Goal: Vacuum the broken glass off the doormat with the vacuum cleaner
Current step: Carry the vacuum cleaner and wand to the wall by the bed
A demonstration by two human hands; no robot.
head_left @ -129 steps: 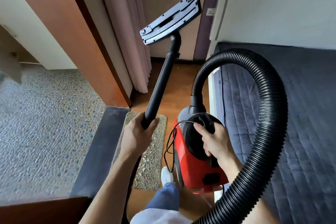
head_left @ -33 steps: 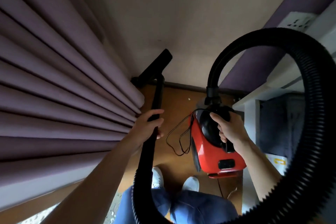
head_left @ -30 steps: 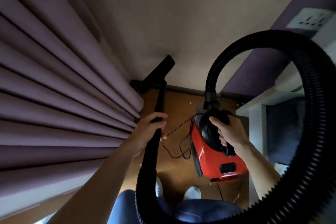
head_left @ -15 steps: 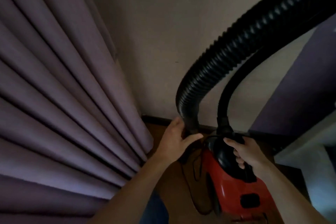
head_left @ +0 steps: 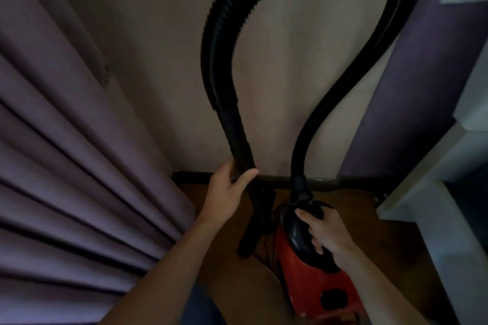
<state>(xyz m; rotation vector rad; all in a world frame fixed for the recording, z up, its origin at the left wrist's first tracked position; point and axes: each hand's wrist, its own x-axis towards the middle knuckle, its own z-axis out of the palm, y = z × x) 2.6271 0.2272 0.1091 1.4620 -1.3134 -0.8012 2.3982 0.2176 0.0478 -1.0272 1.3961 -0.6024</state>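
Here the left hand [head_left: 227, 192] grips the black wand [head_left: 239, 140], the right hand [head_left: 326, 235] grips the red vacuum cleaner [head_left: 317, 287]'s handle, and the hose [head_left: 340, 92] loops past the frame's top.

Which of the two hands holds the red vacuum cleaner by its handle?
The right hand: it grips the black handle atop the red vacuum cleaner, while the left hand grips the black tube.

Left hand [head_left: 227, 192] grips black wand [head_left: 243, 150]; right hand [head_left: 326, 235] holds red vacuum cleaner [head_left: 317, 290] handle.
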